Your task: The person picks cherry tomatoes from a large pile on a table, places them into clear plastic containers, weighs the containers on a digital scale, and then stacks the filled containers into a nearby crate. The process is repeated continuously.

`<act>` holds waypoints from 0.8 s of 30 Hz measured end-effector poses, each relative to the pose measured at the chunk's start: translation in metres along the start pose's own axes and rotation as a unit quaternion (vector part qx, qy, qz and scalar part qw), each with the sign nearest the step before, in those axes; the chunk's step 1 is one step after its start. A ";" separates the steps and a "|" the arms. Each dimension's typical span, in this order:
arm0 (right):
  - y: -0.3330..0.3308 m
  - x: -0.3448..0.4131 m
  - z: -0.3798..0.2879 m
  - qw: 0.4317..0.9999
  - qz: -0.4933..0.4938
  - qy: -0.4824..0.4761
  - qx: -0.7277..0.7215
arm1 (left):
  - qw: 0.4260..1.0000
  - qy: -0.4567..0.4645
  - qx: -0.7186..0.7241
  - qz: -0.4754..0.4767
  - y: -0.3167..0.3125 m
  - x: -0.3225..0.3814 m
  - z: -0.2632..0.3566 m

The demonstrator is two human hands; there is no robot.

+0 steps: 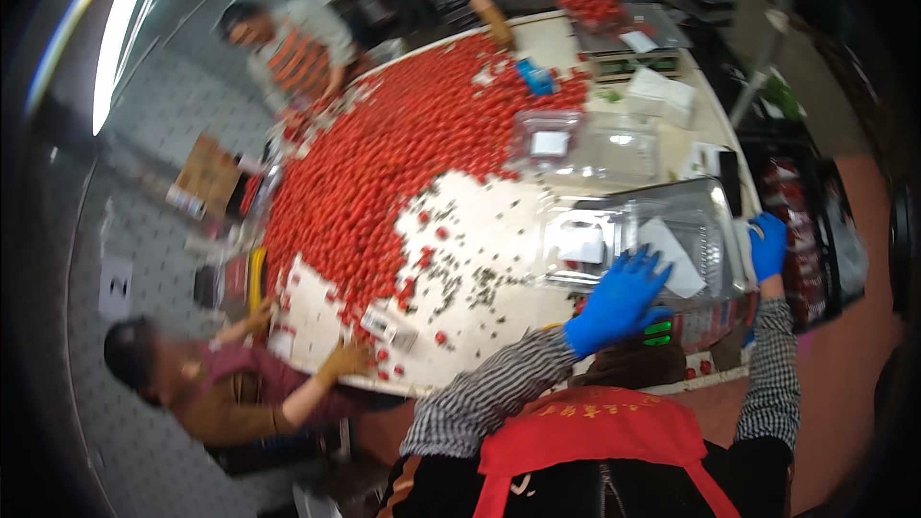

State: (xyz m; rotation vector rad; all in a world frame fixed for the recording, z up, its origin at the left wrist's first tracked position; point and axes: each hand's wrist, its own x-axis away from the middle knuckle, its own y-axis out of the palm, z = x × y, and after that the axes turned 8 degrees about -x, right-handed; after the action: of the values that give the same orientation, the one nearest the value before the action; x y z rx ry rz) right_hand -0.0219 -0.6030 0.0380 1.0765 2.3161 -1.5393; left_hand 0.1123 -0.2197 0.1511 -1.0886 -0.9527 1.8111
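Note:
My left hand (620, 298), in a blue glove, reaches over the near side of a clear plastic clamshell container (586, 237) with its fingers spread. The container lies open on a metal scale (709, 194) with a green lit display, and white paper slips (673, 259) lie in it. Also blue-gloved, my right hand (768, 244) is curled at the table's right edge, between the scale and a black crate; whether it holds anything cannot be told. Beyond the scale sits another clear container (619, 147). A big heap of cherry tomatoes (388, 165) covers much of the white table (475, 230).
Two co-workers stand along the left, one with gloved hands at the near tomatoes; another person's gloved hand reaches in at the far side. A second scale (637, 65) bears a bag of tomatoes (591, 8). A black crate (806, 244) with packed tomatoes stands at right.

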 end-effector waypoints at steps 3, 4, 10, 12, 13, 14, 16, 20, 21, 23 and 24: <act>0.007 0.023 0.050 0.984 -0.116 0.066 0.120 | 0.999 -0.010 -0.017 -0.029 0.007 -0.014 0.006; 0.009 0.025 0.045 0.974 -0.150 0.068 0.157 | 0.999 -0.019 -0.027 -0.037 0.009 -0.016 0.007; 0.017 0.026 0.024 0.950 -0.201 0.029 0.235 | 0.988 -0.028 -0.118 -0.097 0.028 -0.022 -0.002; 0.017 0.028 0.023 0.947 -0.206 0.006 0.247 | 0.986 -0.022 -0.122 -0.114 0.026 -0.025 -0.003; 0.022 0.037 0.061 0.955 -0.158 -0.031 0.248 | 0.987 -0.015 -0.112 -0.111 0.027 -0.033 -0.001; 0.028 0.035 0.055 0.969 -0.111 -0.006 0.222 | 0.987 -0.017 -0.119 -0.103 0.035 -0.031 -0.007; 0.017 0.033 0.046 0.939 -0.189 -0.010 0.287 | 0.983 -0.020 -0.107 -0.150 0.034 -0.036 -0.012; 0.011 0.027 0.021 0.956 -0.187 0.036 0.222 | 0.984 -0.022 -0.116 -0.133 0.017 -0.039 -0.004; 0.011 0.027 0.020 0.952 -0.200 0.026 0.230 | 0.982 -0.019 -0.136 -0.130 0.018 -0.037 -0.003; 0.009 0.019 0.007 0.950 -0.216 0.032 0.223 | 0.976 -0.008 -0.168 -0.138 0.016 -0.033 -0.003; 0.009 0.022 0.010 0.956 -0.190 0.016 0.225 | 0.976 -0.011 -0.166 -0.142 0.015 -0.033 0.000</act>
State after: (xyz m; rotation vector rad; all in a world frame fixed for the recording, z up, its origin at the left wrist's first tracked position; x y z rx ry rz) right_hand -0.0344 -0.5990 0.0163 0.7580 2.3547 -2.2919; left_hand 0.1182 -0.2552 0.1479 -1.0658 -1.3863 1.4660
